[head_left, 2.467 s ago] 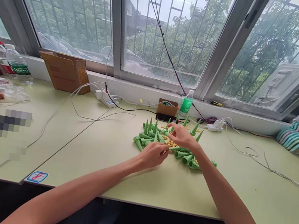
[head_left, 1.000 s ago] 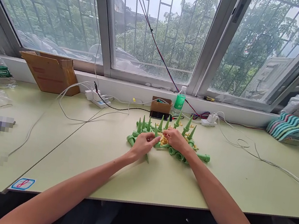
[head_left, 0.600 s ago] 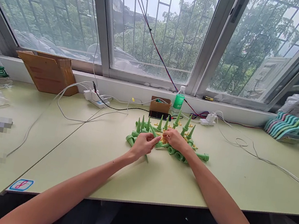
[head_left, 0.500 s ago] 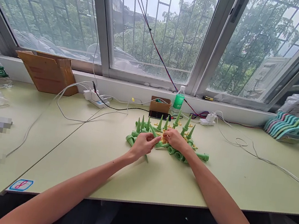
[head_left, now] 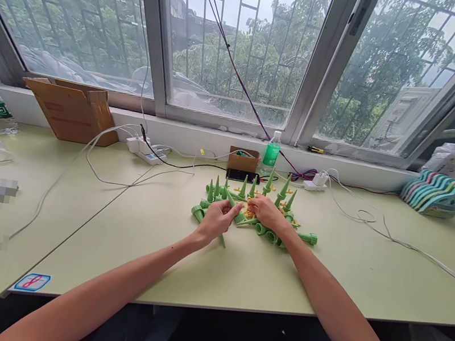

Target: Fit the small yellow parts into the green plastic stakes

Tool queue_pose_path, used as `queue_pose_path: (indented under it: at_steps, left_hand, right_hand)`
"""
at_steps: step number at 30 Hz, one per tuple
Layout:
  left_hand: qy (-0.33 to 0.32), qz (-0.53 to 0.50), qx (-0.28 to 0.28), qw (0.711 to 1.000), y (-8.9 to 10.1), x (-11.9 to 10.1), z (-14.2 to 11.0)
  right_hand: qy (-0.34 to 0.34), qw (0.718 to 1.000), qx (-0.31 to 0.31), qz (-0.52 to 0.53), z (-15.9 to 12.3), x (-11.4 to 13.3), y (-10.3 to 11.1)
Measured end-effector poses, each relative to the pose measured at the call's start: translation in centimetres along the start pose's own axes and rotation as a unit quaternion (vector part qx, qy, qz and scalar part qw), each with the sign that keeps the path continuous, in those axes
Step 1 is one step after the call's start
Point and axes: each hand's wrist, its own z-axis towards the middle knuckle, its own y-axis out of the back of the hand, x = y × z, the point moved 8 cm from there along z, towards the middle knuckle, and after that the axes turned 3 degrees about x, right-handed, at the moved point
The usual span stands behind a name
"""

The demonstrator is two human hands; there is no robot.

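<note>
My left hand [head_left: 216, 219] is closed around a green plastic plant watering spike [head_left: 240, 216], whose wide end shows past the thumb. Fingers curled down, my right hand [head_left: 265, 211] is at a heap of small yellow plastic pieces [head_left: 250, 214]; what its fingertips pinch is hidden. Several green spikes stand points up behind the hands, among them a tall spike [head_left: 283, 190] with a yellow crosspiece. Others lie on their sides, such as a spike [head_left: 271, 237] below my right wrist, its round opening facing me.
A small cardboard box [head_left: 243, 161], a dark phone [head_left: 242, 176] and a green-labelled bottle [head_left: 272, 150] stand behind the spikes. White power strips [head_left: 146, 150] and loose cables lie along the back. Teal hangers [head_left: 435, 195] are at right, a larger carton [head_left: 73, 111] at left.
The spike in my left hand has turned slightly, so its wide end shows more clearly. My right hand has stayed almost still at the yellow pieces.
</note>
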Motion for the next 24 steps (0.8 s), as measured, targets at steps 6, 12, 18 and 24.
queue_pose_path:
  at_steps: [6,12,18,24]
  left_hand:
    - [0.005,-0.015,0.0,1.0,-0.1,-0.05,-0.07]
    - [-0.002,0.008,-0.009,1.0,0.04,-0.01,0.01]
    - [-0.01,0.026,-0.012,1.0,0.11,-0.09,-0.05]
    - [-0.027,0.059,-0.02,0.998,0.2,-0.06,-0.01]
  right_hand:
    - [0.02,1.0,-0.003,0.004,0.0,-0.17,-0.4]
    - [0.028,0.999,0.018,0.024,-0.08,-0.05,-0.84]
    - [0.024,0.999,0.031,0.032,-0.13,0.12,-0.82]
    - [0.024,0.998,0.033,0.04,-0.19,0.1,-0.95]
